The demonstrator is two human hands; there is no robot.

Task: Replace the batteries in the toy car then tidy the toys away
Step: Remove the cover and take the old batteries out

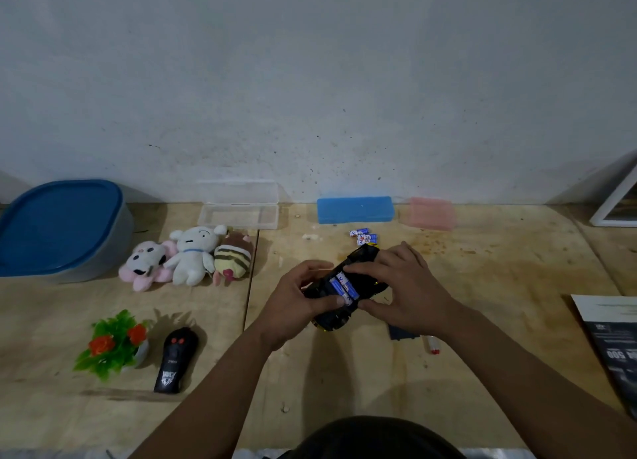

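Observation:
The black toy car lies upside down in the middle of the wooden table, held off the surface between both hands. My left hand grips its near side, thumb on the battery bay. My right hand holds the far side with fingertips pressing on the blue and white batteries in the car. A few loose batteries lie just beyond the car. A dark battery cover rests under my right wrist, with a small red-tipped screwdriver beside it. The black remote control lies at the left front.
Three plush toys sit left of centre. A blue-lidded tub stands far left. An open clear case, a blue case and a pink case line the wall. A small fake plant and a booklet lie near the edges.

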